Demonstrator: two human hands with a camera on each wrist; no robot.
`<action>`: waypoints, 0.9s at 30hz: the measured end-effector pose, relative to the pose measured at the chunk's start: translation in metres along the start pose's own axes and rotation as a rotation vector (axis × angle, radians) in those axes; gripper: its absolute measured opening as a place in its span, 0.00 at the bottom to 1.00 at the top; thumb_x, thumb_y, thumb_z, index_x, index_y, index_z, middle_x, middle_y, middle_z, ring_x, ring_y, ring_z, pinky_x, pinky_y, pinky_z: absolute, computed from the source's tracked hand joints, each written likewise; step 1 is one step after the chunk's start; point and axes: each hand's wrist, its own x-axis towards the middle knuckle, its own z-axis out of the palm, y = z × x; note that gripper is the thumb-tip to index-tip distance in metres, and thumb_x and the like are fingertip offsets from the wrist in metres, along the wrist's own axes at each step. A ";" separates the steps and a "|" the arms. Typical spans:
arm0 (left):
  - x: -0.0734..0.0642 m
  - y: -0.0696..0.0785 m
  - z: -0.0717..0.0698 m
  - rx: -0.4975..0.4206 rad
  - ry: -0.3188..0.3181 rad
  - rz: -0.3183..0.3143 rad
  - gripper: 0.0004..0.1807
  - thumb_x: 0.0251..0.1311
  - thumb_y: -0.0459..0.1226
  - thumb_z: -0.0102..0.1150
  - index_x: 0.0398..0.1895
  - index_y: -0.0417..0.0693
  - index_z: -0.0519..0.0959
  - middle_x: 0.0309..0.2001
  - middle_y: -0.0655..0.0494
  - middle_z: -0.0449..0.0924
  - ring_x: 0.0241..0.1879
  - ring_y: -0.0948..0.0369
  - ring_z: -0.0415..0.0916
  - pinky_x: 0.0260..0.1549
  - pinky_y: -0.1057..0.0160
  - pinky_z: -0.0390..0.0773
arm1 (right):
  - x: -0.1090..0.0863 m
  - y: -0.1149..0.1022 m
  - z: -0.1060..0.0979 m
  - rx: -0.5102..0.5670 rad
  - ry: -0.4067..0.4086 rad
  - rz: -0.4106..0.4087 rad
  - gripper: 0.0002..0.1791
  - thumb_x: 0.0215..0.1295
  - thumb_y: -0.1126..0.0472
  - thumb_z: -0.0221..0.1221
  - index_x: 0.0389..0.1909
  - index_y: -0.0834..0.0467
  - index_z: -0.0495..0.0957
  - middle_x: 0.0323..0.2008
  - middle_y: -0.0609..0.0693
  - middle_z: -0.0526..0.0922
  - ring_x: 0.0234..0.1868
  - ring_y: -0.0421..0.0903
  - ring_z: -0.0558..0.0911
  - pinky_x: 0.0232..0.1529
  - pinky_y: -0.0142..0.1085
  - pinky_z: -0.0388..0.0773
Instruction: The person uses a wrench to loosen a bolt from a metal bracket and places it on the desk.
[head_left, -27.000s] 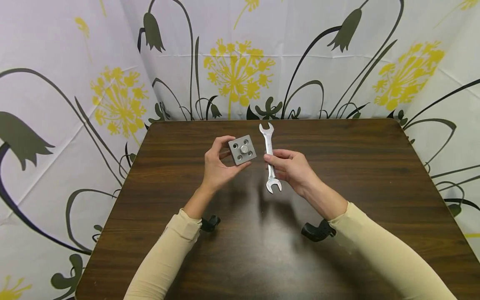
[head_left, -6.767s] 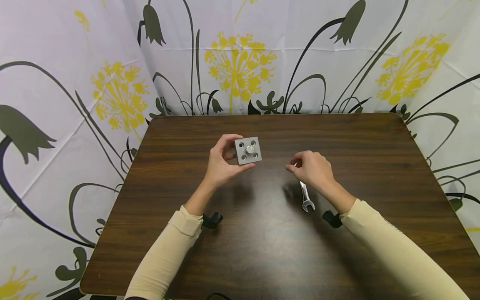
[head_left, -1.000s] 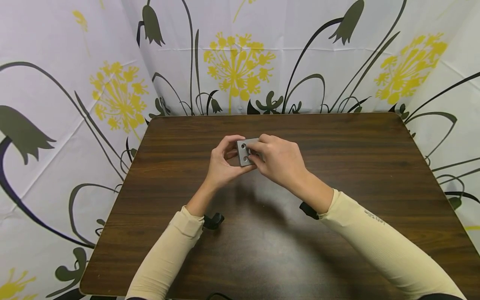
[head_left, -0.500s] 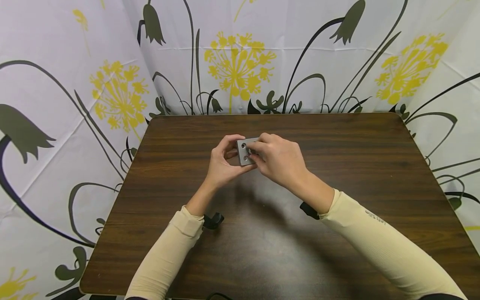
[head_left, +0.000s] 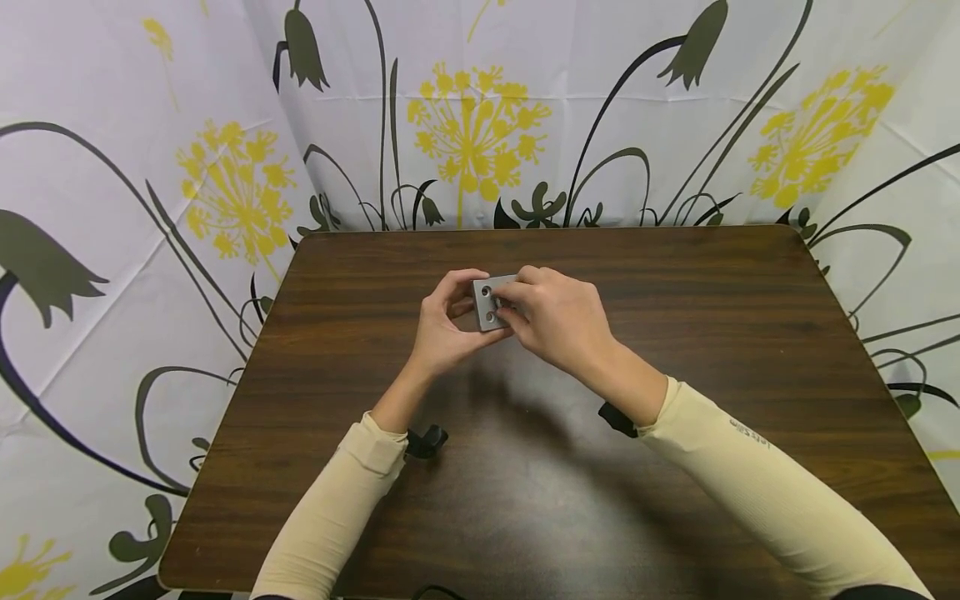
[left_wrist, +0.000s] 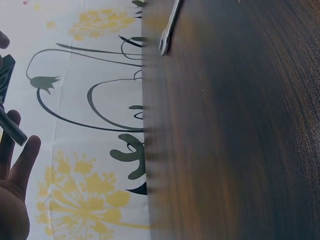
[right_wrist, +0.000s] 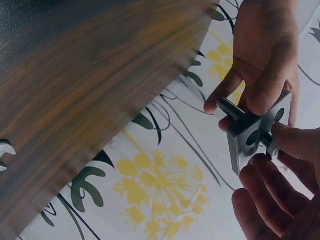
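Observation:
My left hand (head_left: 442, 329) grips a square grey metal plate (head_left: 482, 323) by its edges, thumb below and fingers above, raised over the table. Holes run through the plate, and a bolt passes through its middle. On the far side the bolt's threaded shank (right_wrist: 229, 108) sticks out, also seen as a threaded end (left_wrist: 14, 131) in the left wrist view. My right hand (head_left: 562, 321) pinches the bolt head (right_wrist: 273, 150) between thumb and fingers. Some thread shows between head and plate. An open-end wrench (left_wrist: 169, 32) lies on the table, hidden behind my right hand or arm in the head view.
The dark wood-grain table (head_left: 360, 333) spans the space below both hands. A white curtain (head_left: 600, 50) printed with flowers hangs behind and beside it. Black wrist mounts (head_left: 427, 442) stick out under my wrists. A dark cable (head_left: 435, 590) shows at the near edge.
The right hand held the wrench at first, later set it on the table, then moved left to the bolt head. Over the last second both hands have hardly moved.

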 end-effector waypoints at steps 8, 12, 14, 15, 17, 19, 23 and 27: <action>0.000 0.001 -0.001 0.012 0.001 0.002 0.36 0.34 0.25 0.78 0.52 0.34 0.72 0.44 0.45 0.80 0.44 0.59 0.78 0.42 0.49 0.81 | 0.001 0.001 0.000 0.009 0.015 0.046 0.14 0.57 0.46 0.66 0.41 0.47 0.85 0.26 0.42 0.80 0.19 0.41 0.74 0.15 0.38 0.69; 0.000 0.002 -0.002 0.023 -0.001 -0.004 0.36 0.34 0.26 0.78 0.52 0.35 0.72 0.43 0.46 0.80 0.43 0.59 0.78 0.41 0.50 0.81 | 0.002 0.001 0.000 0.020 -0.004 0.015 0.10 0.58 0.50 0.66 0.39 0.48 0.85 0.28 0.42 0.80 0.22 0.41 0.76 0.16 0.37 0.71; 0.000 0.002 -0.002 0.025 -0.001 -0.007 0.36 0.34 0.26 0.78 0.53 0.35 0.72 0.43 0.46 0.80 0.43 0.59 0.78 0.42 0.49 0.80 | 0.002 0.001 0.000 0.032 -0.007 -0.013 0.09 0.58 0.54 0.66 0.40 0.49 0.85 0.30 0.42 0.80 0.24 0.41 0.77 0.18 0.37 0.73; 0.000 0.003 -0.002 0.027 0.000 -0.007 0.37 0.34 0.26 0.78 0.53 0.36 0.72 0.44 0.46 0.80 0.44 0.59 0.78 0.42 0.49 0.80 | 0.002 0.001 0.000 0.040 -0.007 -0.022 0.11 0.57 0.55 0.67 0.42 0.49 0.85 0.32 0.42 0.80 0.25 0.40 0.77 0.18 0.37 0.73; 0.000 0.002 -0.003 0.027 0.003 -0.007 0.36 0.34 0.25 0.78 0.53 0.36 0.72 0.44 0.46 0.80 0.44 0.59 0.78 0.42 0.48 0.80 | 0.001 0.001 0.000 0.049 0.002 -0.023 0.13 0.57 0.54 0.67 0.44 0.49 0.85 0.34 0.42 0.81 0.26 0.40 0.77 0.19 0.37 0.73; 0.000 0.002 -0.003 0.026 0.001 -0.007 0.36 0.34 0.25 0.78 0.53 0.36 0.72 0.44 0.46 0.80 0.44 0.58 0.78 0.42 0.48 0.80 | 0.001 0.001 0.000 0.042 0.015 -0.003 0.14 0.57 0.51 0.67 0.44 0.49 0.85 0.32 0.42 0.81 0.23 0.40 0.76 0.17 0.36 0.72; 0.000 0.002 -0.002 0.020 -0.002 -0.006 0.36 0.34 0.26 0.78 0.52 0.34 0.72 0.43 0.46 0.80 0.43 0.57 0.79 0.42 0.49 0.81 | 0.001 0.000 0.000 0.018 0.025 0.040 0.12 0.57 0.47 0.66 0.39 0.48 0.85 0.27 0.41 0.81 0.20 0.40 0.75 0.16 0.36 0.70; 0.000 0.002 -0.003 0.025 0.001 -0.005 0.37 0.34 0.26 0.78 0.53 0.35 0.72 0.43 0.47 0.80 0.43 0.57 0.78 0.41 0.50 0.81 | 0.001 0.000 0.000 0.027 0.011 0.005 0.09 0.57 0.52 0.66 0.39 0.49 0.85 0.29 0.42 0.81 0.23 0.40 0.77 0.17 0.37 0.72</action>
